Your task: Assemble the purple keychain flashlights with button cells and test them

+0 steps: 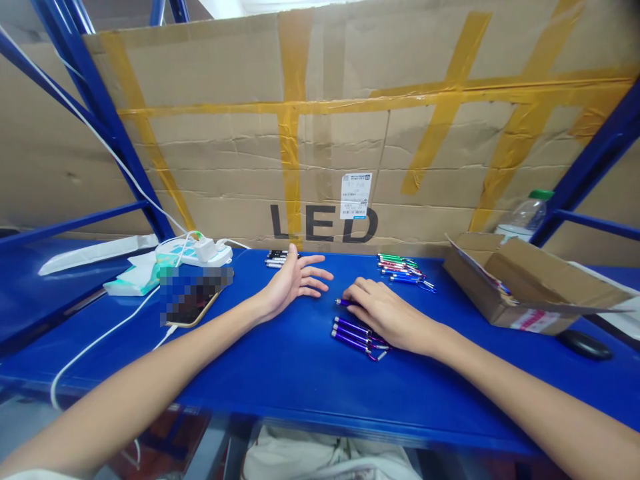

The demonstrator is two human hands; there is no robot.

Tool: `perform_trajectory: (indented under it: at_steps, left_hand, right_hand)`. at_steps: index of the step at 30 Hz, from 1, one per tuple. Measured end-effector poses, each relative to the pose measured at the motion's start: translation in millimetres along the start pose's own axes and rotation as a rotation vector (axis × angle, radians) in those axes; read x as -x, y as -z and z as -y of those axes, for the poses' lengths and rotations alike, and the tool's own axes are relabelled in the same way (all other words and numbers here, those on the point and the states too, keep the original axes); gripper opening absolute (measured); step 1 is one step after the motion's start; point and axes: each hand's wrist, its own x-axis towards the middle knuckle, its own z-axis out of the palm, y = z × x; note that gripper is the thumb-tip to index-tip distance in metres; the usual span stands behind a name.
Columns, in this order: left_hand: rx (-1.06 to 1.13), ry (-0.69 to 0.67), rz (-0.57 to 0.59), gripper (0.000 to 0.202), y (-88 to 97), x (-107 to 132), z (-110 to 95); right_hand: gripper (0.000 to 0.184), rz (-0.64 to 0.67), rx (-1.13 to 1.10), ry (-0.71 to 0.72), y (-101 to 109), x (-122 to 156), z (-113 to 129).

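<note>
My right hand (383, 310) is closed over a slim purple keychain penlight (342, 302), whose silver end sticks out past the fingertips. Just below that hand, several more purple penlights (351, 335) lie side by side on the blue table, their clips toward the right. My left hand (295, 283) is held above the table with its fingers spread, and nothing is in it. Behind it lies a small group of black and silver penlights (275, 259), partly hidden. Farther back on the right, green, red and blue penlights (400, 269) lie in a row.
An open cardboard box (535, 283) stands at the right, with a black computer mouse (584, 345) in front of it and a green-capped bottle (527, 212) behind. To the left are a phone (195, 303), a power strip (193, 252) and white cables. Taped cardboard (225, 160) walls the back.
</note>
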Motion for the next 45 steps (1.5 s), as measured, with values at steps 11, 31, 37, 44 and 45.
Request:
perform_trajectory:
  at_steps: [11, 31, 37, 44, 45]
  left_hand:
    - [-0.007, -0.002, 0.003, 0.091, 0.8, -0.4, 1.9]
    - [-0.016, 0.005, 0.001, 0.092, 0.0, -0.1, 1.3]
    - [-0.019, 0.004, 0.005, 0.091, 0.4, -0.4, 2.1]
    - [-0.025, 0.019, 0.0, 0.091, -1.6, 0.9, -1.0]
    - [-0.026, 0.02, -0.002, 0.091, -1.9, 1.0, -1.2]
  right_hand:
    - [0.024, -0.125, -0.019, -0.061, 0.1, 0.8, 3.9]
    - [0.017, -0.055, 0.113, -0.126, 1.3, -3.1, 3.6]
    - [0.013, -0.055, 0.118, -0.153, -0.3, -2.8, 0.2]
    - [0.012, -0.049, 0.137, -0.168, -3.2, -3.2, -1.4]
    - [0.015, -0.055, 0.137, -0.167, -2.8, -3.3, -1.4]
